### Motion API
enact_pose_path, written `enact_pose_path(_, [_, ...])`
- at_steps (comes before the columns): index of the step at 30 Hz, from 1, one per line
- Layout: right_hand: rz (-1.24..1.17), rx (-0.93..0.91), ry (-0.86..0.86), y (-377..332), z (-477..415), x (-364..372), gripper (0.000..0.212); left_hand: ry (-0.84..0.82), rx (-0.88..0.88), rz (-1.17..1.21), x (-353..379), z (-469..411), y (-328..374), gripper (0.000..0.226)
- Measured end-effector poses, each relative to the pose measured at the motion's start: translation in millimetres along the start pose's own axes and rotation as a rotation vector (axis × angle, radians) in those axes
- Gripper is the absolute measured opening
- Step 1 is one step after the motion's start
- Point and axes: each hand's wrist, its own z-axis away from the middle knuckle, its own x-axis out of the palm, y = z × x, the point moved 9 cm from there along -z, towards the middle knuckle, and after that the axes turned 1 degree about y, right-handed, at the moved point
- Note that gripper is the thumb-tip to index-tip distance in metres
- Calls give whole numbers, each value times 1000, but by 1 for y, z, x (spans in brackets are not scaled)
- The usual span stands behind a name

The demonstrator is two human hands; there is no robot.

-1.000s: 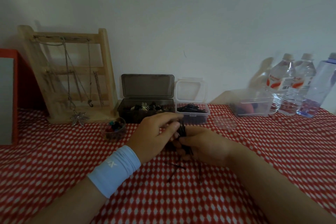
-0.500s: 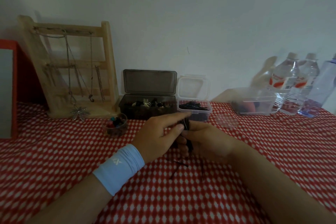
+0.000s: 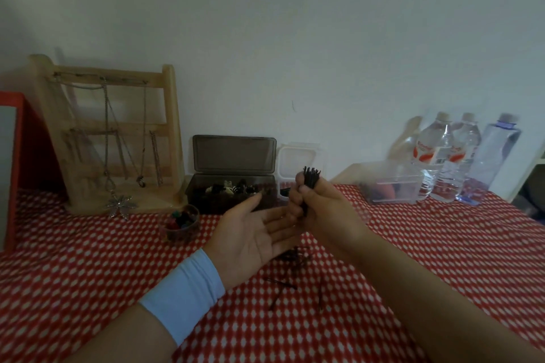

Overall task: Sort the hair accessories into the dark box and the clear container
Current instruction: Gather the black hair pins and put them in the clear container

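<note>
My right hand [image 3: 321, 209] grips an upright bundle of black hair pins [image 3: 311, 178], raised above the cloth in front of the clear container [image 3: 298, 156]. My left hand [image 3: 253, 233] lies palm up and open just left of it, fingertips under the right fist. Several loose black hair pins [image 3: 283, 283] lie on the cloth below both hands. The dark box [image 3: 233, 186] stands open at the back, with several mixed hair accessories inside. The clear container is open beside it on the right, mostly hidden by my right hand.
A wooden jewellery stand [image 3: 109, 135] with necklaces is at the back left, beside a red-framed mirror [image 3: 11, 162]. A small round cup [image 3: 181, 225] of coloured bits sits before it. Another clear tub [image 3: 392, 186] and three water bottles [image 3: 460, 156] stand at the back right.
My right hand has lifted the pin bundle off the cloth and stood it upright. My left hand let go of the pins and turned palm up.
</note>
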Motion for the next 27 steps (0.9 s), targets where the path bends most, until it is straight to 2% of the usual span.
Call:
enact_pose_path(3, [211,-70,27,-10,-7,4,17,33,-64,-10,-4,1,0,65])
enact_pose_path(6, [262,-67,56,-12,-12,5,20,-2,-112,53,-2,5,-4,64])
enact_pose_path(10, [455,-56,44,-6,-15,6,17,-85,-42,258,3,6,12,61])
enact_pose_path(15, [501,49,-21,9,-14,7,16,-61,-51,238,-7,3,9,62])
enact_pose_path(17, [497,80,-58,11,-17,8,18,-24,-55,102,-11,2,9,58])
enact_pose_path(19, [456,102,-62,5,-24,1,20,66,-52,-211,-19,0,12,45])
enact_pose_path(21, [523,117,-13,-8,-38,-18,20,175,16,-542,-29,-2,23,32])
enact_pose_path(24, [995,63,17,-35,-67,-50,21,269,176,-833,-29,-6,46,27])
enact_pose_path(27, [1525,48,-71,-34,-94,-67,20,278,407,-1187,-10,-12,73,24])
